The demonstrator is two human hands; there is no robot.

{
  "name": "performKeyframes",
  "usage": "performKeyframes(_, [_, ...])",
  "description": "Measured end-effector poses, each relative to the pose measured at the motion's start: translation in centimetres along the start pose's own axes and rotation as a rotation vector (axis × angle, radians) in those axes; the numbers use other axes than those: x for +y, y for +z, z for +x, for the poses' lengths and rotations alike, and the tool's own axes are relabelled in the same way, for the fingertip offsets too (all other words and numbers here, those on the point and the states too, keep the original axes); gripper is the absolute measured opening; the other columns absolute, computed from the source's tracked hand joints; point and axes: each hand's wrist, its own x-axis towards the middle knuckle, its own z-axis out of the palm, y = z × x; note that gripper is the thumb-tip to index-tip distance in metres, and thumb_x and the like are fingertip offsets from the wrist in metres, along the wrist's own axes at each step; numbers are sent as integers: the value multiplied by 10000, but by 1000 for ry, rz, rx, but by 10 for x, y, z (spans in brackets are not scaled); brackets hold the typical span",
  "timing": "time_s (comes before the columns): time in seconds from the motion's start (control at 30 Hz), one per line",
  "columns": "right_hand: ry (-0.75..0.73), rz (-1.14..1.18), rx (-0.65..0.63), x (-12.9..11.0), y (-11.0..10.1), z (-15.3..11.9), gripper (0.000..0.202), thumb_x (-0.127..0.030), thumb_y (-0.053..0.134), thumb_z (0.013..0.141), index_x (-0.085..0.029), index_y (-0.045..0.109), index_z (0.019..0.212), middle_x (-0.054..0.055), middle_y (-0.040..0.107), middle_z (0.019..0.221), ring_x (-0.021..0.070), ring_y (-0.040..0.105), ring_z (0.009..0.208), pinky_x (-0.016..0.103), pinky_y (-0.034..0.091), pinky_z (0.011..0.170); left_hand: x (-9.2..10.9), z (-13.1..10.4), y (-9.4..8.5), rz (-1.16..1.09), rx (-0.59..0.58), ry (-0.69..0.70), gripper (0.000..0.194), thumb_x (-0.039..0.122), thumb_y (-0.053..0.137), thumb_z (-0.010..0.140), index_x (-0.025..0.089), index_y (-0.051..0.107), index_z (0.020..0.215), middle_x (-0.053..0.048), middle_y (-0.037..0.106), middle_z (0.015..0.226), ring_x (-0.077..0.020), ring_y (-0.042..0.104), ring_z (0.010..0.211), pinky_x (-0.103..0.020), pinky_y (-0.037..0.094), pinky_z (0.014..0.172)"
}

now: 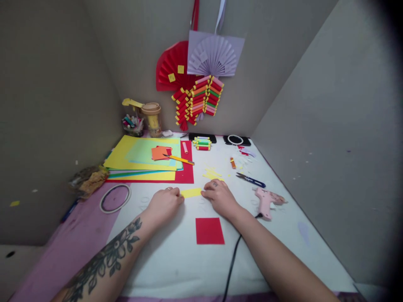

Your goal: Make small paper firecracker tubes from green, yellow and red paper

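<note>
A small yellow paper strip (191, 192) lies flat on the white table top (176, 260). My left hand (165, 204) pinches its left end with curled fingers. My right hand (219, 195) holds its right end, fingers bent down on the paper. A red paper rectangle (209, 230) lies just in front of both hands, untouched. Yellow paper scraps (211, 173) sit just beyond my right hand.
A pink glue gun (266, 200) with a black cord (232, 262) and blue snips (251, 180) lie to the right. Stacked coloured sheets (143, 161) with an orange cutter (178, 159) sit back left, a tape ring (115, 198) left. Paper rolls (202, 143), jars (151, 119) and hanging paper fans (201, 63) fill the back.
</note>
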Motion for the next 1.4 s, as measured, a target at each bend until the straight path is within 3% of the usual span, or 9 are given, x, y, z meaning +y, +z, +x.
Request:
performKeyframes(0.17, [-5,41,42,-9,-2,-1,338,-105,476,847,-257,690,1059,65,651,1042,211,481,1004,376,355,891,-1,1,1,-49,53,-6,312,139,406,857,230,702,894,-80,624,917,-220,552,860,-307,368,684])
performKeyframes(0.37, [-101,-37,-57,-45,-1,2,414,-125,472,825,-252,613,1194,81,565,1218,252,415,1106,406,341,924,4,2,5,9,59,32,323,204,359,911,231,640,1069,-77,590,947,-218,537,861,-303,383,689])
performKeyframes(0.63, [77,-156,-96,-33,-7,-6,331,-110,497,809,-257,695,1030,89,598,1183,283,426,1113,432,346,889,13,-2,-8,71,-52,-29,277,95,405,832,141,669,899,-128,593,876,-246,549,844,-337,400,673])
performKeyframes(0.8, [92,-145,-98,-34,-10,-5,294,-99,506,796,-241,715,947,78,638,1105,271,468,1071,412,364,879,12,-1,-7,107,-46,-17,268,93,424,809,155,678,870,-116,609,893,-240,559,832,-333,409,669])
performKeyframes(0.9, [112,-62,-96,-33,-12,1,299,-79,493,785,-235,723,895,55,657,1062,240,503,1028,377,384,877,6,-1,-3,79,72,-84,264,117,425,824,174,678,871,-94,617,929,-220,565,826,-315,411,659])
performKeyframes(1.0, [115,18,-12,-29,-14,17,304,-105,458,824,-215,703,966,55,656,1043,204,523,993,334,393,897,0,1,0,-8,317,-175,278,238,399,892,181,668,932,-85,608,1052,-205,566,882,-305,425,700])
performKeyframes(1.1, [102,19,58,-27,-13,49,310,-144,447,850,-188,658,1074,72,645,1055,204,511,1018,325,375,937,-6,5,4,-122,401,-196,371,358,381,918,178,670,771,-72,632,997,-189,573,866,-300,434,727])
performKeyframes(1.27, [194,-47,8,-34,3,120,344,-181,447,857,-195,591,1169,102,585,1173,242,459,1101,350,367,937,-17,7,11,-236,476,-201,220,151,481,795,180,579,600,-51,624,895,-179,562,860,-291,448,737])
performKeyframes(1.4, [308,-54,-30,-34,23,162,346,-190,479,830,-172,564,1166,143,543,1218,281,434,1137,394,370,923,-24,6,13,-305,714,-168,187,82,513,713,168,595,858,-102,553,1131,-213,528,1050,-335,462,847])
